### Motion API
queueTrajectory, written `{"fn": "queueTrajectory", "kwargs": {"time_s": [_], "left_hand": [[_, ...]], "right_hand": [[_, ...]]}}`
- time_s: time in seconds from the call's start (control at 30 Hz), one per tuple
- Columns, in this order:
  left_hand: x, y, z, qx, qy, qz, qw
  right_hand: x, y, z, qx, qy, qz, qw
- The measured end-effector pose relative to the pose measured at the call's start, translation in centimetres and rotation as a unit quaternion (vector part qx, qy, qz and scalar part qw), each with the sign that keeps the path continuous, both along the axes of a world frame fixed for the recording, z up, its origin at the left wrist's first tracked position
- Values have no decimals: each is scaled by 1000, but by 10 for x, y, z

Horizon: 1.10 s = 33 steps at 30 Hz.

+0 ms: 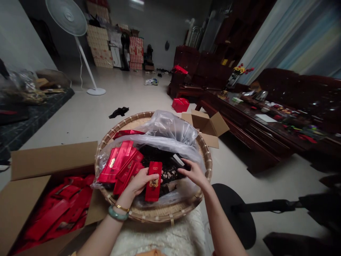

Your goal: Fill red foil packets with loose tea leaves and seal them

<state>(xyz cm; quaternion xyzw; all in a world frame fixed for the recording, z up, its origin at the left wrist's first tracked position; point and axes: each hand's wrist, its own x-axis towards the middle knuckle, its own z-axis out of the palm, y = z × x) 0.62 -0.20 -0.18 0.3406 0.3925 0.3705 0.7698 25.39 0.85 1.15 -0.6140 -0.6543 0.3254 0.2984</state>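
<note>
A round woven bamboo tray [157,213] rests in front of me and holds a clear plastic bag [167,128] of dark, crumbly tea leaves [160,160]. My left hand [140,183] grips a red foil packet with a gold mark [153,181] upright above the leaves. My right hand [193,172] pinches a narrow white strip [178,160] at the bag's mouth. Several red packets [119,165] lie in a heap on the bag's left side. An open cardboard box [50,160] at the lower left is full of red packets [55,209].
A white lace cloth [160,238] lies under the tray. Behind it stand an open cardboard box [206,124] and a red box [180,105]. A dark wooden table [255,128] crowded with small items runs along the right, and a black round stand base [234,213] sits at lower right.
</note>
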Motion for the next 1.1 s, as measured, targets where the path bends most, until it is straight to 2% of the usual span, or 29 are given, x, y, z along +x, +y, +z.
{"fn": "queueTrajectory", "kwargs": {"time_s": [0.1, 0.17, 0.37, 0.53, 0.67, 0.87, 1.1], "left_hand": [[3, 1, 1, 3, 3, -22, 1000], [5, 2, 0, 8, 5, -40, 999], [4, -1, 2, -11, 5, -56, 998], [3, -1, 6, -14, 1, -62, 998], [3, 2, 4, 0, -15, -35, 999], [1, 2, 3, -11, -50, -31, 998], [-2, 1, 6, -8, -50, -41, 998]], "right_hand": [[-16, 8, 25, -46, 69, 108, 991], [-30, 12, 33, -63, 67, 142, 986], [-54, 24, 32, -96, 72, 179, 976], [-55, 25, 32, -104, 77, 176, 976], [-55, 23, 34, -94, 79, 152, 981], [-57, 21, 29, -100, 69, 141, 983], [-52, 24, 24, -157, 132, 156, 966]]}}
